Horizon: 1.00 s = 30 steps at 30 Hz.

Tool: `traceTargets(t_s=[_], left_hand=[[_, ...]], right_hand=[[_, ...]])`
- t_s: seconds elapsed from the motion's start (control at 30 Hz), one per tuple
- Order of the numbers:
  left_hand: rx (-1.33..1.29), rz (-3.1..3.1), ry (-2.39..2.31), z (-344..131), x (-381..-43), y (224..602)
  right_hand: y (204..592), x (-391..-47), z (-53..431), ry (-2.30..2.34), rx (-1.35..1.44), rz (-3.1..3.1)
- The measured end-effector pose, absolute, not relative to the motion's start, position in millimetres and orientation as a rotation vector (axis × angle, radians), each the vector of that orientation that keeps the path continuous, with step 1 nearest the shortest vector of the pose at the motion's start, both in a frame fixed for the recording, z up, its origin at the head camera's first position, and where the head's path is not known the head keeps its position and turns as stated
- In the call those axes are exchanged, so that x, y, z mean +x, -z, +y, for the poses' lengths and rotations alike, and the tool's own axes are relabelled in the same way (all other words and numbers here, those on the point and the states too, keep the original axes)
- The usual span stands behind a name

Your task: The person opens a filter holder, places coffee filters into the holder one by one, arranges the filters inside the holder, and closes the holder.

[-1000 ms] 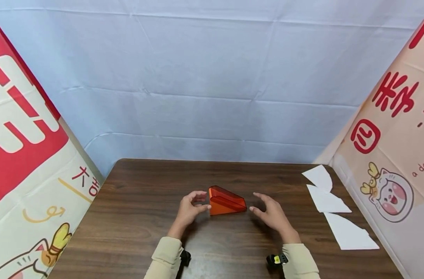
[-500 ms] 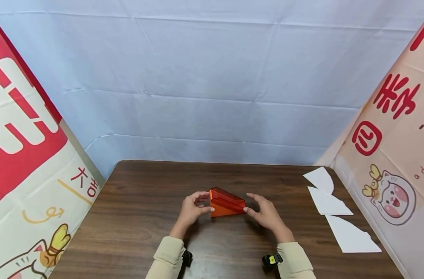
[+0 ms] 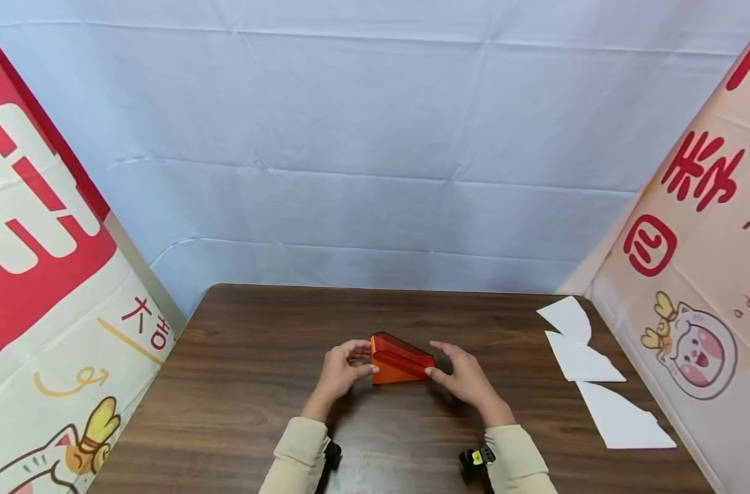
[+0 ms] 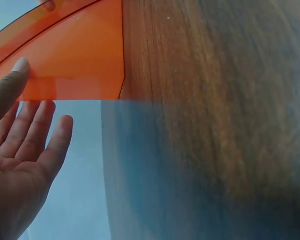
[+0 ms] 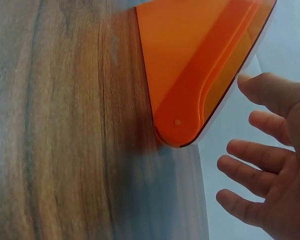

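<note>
From way over here, I've got the left hand (image 3: 340, 372) pinching the orange wedge (image 3: 394, 369), probably for steadiness; right hand (image 3: 469, 379) relaxed (thumb at its edge).

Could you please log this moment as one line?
translucent orange wedge-shaped case: on table | left hand: at left end | right hand: at right end

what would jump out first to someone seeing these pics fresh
Probably the translucent orange wedge on the dark wooden table, between the left hand and the right hand. Next come three white cutouts at the table's right side. A bold red-and-white banner fills the far left.
</note>
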<state>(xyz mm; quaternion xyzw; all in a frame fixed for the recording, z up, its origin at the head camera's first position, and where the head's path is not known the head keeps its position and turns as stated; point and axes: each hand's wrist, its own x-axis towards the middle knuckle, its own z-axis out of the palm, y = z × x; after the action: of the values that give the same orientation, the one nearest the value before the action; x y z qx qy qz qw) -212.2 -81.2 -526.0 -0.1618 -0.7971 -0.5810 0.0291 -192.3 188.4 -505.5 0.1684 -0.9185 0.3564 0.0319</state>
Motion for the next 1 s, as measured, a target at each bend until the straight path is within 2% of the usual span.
traceTargets(t_s=[1.0], left_hand=[[-0.566, -2.518, 1.693, -79.8, -208.9, 518.1]], right_hand=[[498.4, -202.1, 158.6, -1.221, 0.584, -2.799]])
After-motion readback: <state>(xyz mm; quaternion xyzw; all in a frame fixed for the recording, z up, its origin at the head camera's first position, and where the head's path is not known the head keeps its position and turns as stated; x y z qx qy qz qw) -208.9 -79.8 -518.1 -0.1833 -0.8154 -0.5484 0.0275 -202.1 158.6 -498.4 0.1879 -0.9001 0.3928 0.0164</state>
